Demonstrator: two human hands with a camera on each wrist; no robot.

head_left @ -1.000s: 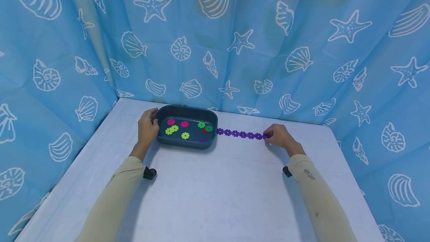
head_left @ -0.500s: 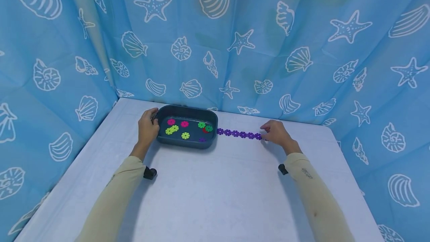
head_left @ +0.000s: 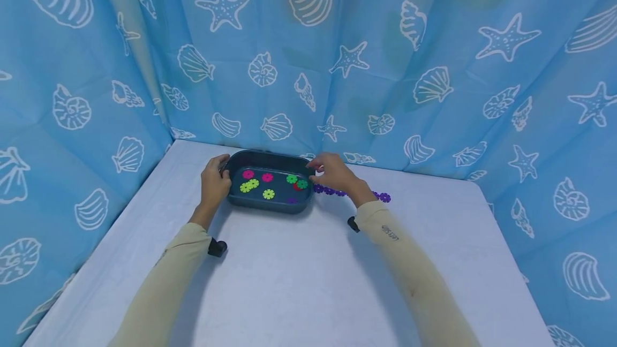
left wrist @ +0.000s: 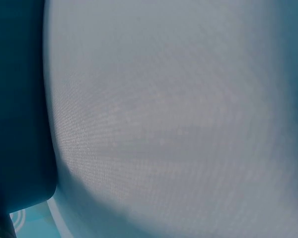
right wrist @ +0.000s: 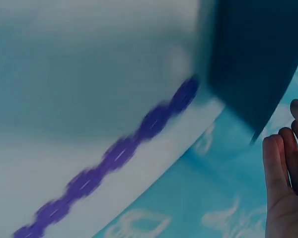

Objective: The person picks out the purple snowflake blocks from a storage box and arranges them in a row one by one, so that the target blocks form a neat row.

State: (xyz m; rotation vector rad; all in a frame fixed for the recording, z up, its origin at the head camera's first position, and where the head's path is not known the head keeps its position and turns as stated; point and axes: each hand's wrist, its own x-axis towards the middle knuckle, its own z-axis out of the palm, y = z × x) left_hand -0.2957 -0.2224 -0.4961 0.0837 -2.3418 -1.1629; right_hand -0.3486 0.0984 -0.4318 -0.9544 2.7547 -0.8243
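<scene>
A dark blue-green tub [head_left: 270,206] stands toward the back of the table, and my left hand [head_left: 215,181] grips its left end at the rim. Loose snowflake-shaped plastic discs lie inside: pink [head_left: 248,174], yellow-green [head_left: 268,194], green [head_left: 291,179], red and purple. To the tub's right, a row of linked purple discs [head_left: 384,197] lies on the cloth, its middle hidden by my right hand [head_left: 335,173]. That hand hovers at the tub's right rim with nothing between its fingers. In the right wrist view, the purple row [right wrist: 121,151] runs up to the tub wall [right wrist: 253,54].
A white cloth covers the table [head_left: 289,272]. Blue curtains [head_left: 366,95] with shell and starfish prints hang close behind the tub and along both sides. A black wrist camera [head_left: 217,248] sits under the left sleeve, another [head_left: 353,224] under the right.
My right hand has let go of the purple row's right end and moved left to the tub's right rim. The row stays on the table. My left hand keeps its grip on the tub.
</scene>
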